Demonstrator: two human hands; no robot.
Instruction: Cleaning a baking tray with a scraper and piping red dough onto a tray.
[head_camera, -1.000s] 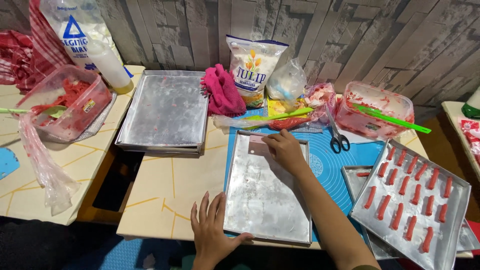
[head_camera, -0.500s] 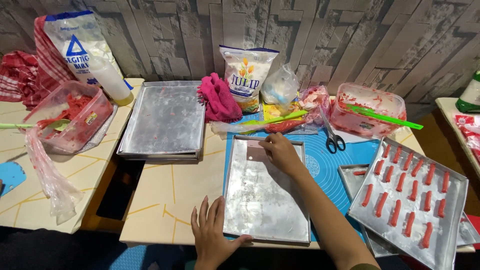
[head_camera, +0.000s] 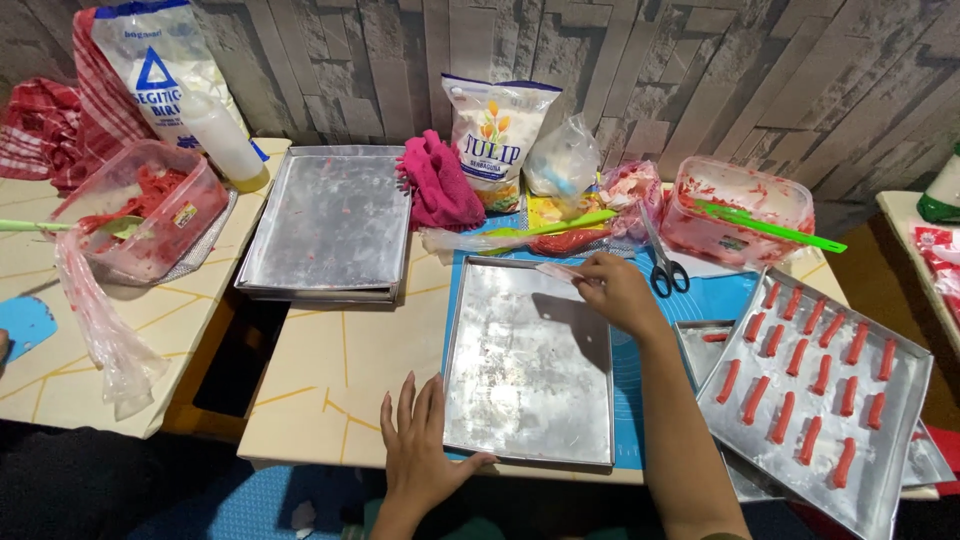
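Moved: little — both hands stay put.
Left hand (head_camera: 420, 445): flat, open, steadying tray (head_camera: 528, 370) on worktop (head_camera: 340, 370).
Right hand (head_camera: 618, 293): pinching pale wrapper (head_camera: 556, 270) — at tray's far edge.

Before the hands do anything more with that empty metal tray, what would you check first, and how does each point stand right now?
1. Empty tray lies flat on the blue mat: ok.
2. Left hand steadies it, thumb on the near left corner: ok.
3. Right hand is at the far rim, pinching a small pale piece: ok; what the piece is, cannot tell.
4. Tray surface is bare; whether it is greased or clean: cannot tell.
5. Scissors lie close beside the right hand, which crowds it: not ok.
6. Filled tray of red sticks overhangs the table's near edge: not ok.
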